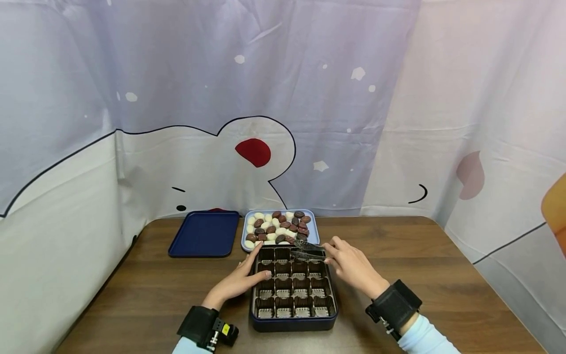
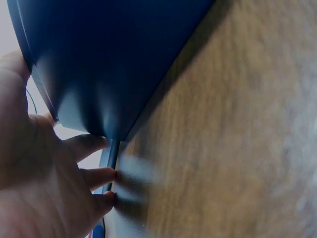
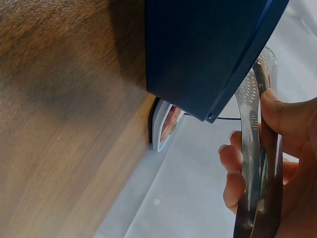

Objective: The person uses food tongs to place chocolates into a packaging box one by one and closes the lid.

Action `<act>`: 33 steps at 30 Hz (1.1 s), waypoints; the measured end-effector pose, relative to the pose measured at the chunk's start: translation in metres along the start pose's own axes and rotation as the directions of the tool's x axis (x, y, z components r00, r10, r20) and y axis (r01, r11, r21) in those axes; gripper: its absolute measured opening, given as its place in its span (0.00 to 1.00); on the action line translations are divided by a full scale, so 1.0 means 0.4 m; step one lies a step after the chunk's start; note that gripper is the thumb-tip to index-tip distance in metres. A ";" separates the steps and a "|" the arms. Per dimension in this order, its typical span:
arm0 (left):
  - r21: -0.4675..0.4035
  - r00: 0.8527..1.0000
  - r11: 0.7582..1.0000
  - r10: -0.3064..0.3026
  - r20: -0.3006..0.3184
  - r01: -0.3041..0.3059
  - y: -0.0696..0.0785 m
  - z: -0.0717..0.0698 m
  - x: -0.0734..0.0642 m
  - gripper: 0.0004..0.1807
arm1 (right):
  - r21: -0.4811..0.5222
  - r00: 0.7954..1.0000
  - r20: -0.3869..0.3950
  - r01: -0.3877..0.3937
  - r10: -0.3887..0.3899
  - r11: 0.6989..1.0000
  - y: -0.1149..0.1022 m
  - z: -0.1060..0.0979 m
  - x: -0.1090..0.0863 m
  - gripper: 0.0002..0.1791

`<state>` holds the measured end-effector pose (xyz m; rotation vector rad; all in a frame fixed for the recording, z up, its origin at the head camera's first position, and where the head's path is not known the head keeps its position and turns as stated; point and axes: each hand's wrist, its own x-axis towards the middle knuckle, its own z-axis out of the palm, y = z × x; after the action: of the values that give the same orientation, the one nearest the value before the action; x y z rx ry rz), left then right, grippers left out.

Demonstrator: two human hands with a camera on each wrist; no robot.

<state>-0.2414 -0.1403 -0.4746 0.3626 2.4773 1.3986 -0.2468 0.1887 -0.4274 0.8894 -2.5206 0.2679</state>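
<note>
A dark blue box holds a brown plastic insert with rows of compartments. My left hand rests on its left side, the thumb over the rim and the other fingers spread toward the back corner, as the left wrist view also shows. My right hand holds metal tongs with perforated ends, thumb on one arm and fingers around the other. The tong ends are apart, over the box's back right compartments, with no chocolate visible between them. Behind the box, a light blue tray carries white, brown and dark chocolates.
A dark blue lid or flat tray lies at the back left, beside the chocolate tray. Everything stands on a wooden table. A printed curtain hangs behind the table's back edge.
</note>
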 end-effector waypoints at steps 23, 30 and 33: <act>0.009 1.000 1.000 0.003 -0.012 -0.003 0.001 -0.004 -0.001 0.51 | 0.053 0.995 0.013 -0.104 0.103 0.993 0.046 -0.057 -0.021 0.16; 0.005 1.000 1.000 0.015 -0.006 -0.015 0.005 -0.002 -0.002 0.52 | 0.082 0.990 0.036 -0.138 0.136 0.987 0.049 -0.066 -0.024 0.17; 0.002 1.000 1.000 0.002 -0.004 -0.002 0.004 -0.001 -0.003 0.51 | 0.099 0.987 0.040 -0.161 0.158 0.982 0.051 -0.071 -0.023 0.17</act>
<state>-0.2403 -0.1402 -0.4730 0.3627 2.4818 1.3992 -0.2434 0.2189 -0.4074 0.7350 -2.6321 0.4397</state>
